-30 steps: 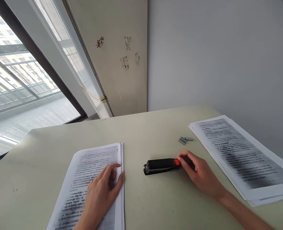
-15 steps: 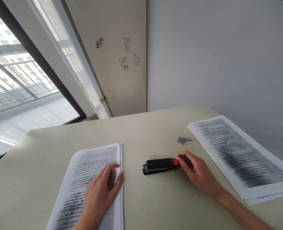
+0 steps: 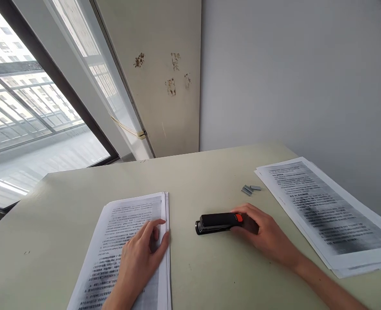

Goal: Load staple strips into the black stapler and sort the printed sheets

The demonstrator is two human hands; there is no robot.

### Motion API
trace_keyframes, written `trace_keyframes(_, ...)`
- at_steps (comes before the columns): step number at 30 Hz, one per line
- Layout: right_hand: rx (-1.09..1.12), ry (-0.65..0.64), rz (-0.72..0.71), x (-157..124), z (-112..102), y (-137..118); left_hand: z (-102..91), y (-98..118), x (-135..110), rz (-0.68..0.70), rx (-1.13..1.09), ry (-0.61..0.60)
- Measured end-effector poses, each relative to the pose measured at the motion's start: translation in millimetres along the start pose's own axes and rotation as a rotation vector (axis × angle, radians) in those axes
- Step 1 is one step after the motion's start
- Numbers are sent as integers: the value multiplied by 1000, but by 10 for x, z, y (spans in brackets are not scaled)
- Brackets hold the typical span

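Now the right hand (image 3: 263,236) has curled around the orange-tipped end of the black plastic stapler (image 3: 214,223) on the pale desk (image 3: 193,181), left hand (image 3: 139,262) flat and open on the printed paper stack (image 3: 119,232)

Printed text covers the left paper stack (image 3: 126,241) and the right paper stack (image 3: 322,206), but it is too small and blurred to read; no other markings are legible
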State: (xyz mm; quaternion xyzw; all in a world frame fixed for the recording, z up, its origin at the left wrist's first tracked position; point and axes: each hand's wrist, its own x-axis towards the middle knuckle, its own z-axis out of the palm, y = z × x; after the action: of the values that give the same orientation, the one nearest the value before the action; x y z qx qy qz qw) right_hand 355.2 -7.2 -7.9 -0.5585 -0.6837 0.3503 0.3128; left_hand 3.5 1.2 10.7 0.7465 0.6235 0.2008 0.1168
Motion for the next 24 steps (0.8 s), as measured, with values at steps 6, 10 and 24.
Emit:
trace_keyframes(6,-43,56,-42,168,83,-23,-5,5,-20,-4,-6,-13)
trace_keyframes(10,-98,142,-56,373,209,-45,-16,5,-30,-15,-13,-25)
trace_keyframes(24,-138,273,-42,625,510,-96,-2,-21,-50,-8,-39,-29)
